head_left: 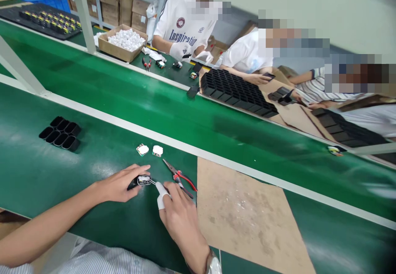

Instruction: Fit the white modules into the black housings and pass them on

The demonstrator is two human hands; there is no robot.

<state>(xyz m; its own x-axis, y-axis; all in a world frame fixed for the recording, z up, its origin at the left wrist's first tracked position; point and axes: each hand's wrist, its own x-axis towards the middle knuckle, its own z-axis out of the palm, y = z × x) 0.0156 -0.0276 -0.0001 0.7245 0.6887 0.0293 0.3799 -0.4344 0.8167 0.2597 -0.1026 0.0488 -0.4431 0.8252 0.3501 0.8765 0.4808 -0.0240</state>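
My left hand (119, 184) is closed around a small black housing with a white part inside it (141, 180), held just above the green work surface (37, 171). My right hand (179, 214) wears a white finger cot on the index finger, whose tip touches the open end of the housing. Red-handled pliers (179, 176) lie on the surface just beyond my right hand. Two small white modules (150, 150) rest a little farther away.
A cluster of empty black housings (61, 133) stands at the left. A brown cardboard sheet (247, 216) lies at the right. Beyond the green conveyor belt (154, 100), three people work beside a black tray (238, 93) and a box of white parts (125, 41).
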